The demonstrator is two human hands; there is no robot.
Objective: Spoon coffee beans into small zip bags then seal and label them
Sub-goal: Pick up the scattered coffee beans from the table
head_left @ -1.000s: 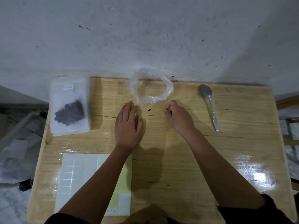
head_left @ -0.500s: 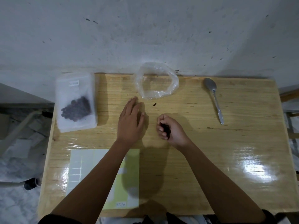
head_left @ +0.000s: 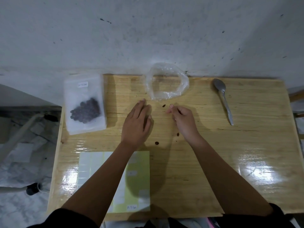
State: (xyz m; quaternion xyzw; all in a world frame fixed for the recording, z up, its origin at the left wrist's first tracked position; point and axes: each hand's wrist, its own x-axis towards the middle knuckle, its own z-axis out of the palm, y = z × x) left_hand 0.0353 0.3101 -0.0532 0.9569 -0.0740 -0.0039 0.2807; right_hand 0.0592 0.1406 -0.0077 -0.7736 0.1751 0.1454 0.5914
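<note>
My left hand [head_left: 137, 122] lies flat, palm down, on the wooden table [head_left: 246, 145] and holds nothing. My right hand [head_left: 183, 120] is curled, its thumb and forefinger stretched toward a loose coffee bean [head_left: 164, 105]; whatever is in its palm is hidden. Two more loose beans [head_left: 157, 143] lie between my wrists. Just beyond both hands sits a clear plastic bag [head_left: 184, 87], rolled open. A sealed, labelled zip bag of beans [head_left: 84, 104] rests at the far left. The metal spoon [head_left: 222, 96] lies at the far right, untouched.
A sheet of white labels [head_left: 92, 163] on yellow backing lies at the near left, partly under my left forearm. A grey wall [head_left: 148, 38] rises behind the table's far edge. Left of the table the floor holds clutter.
My right hand pulled back toward me with dark beans in its fingers, then reached forward again to the bean near the clear bag. Two beans now lie on the table between my wrists.
</note>
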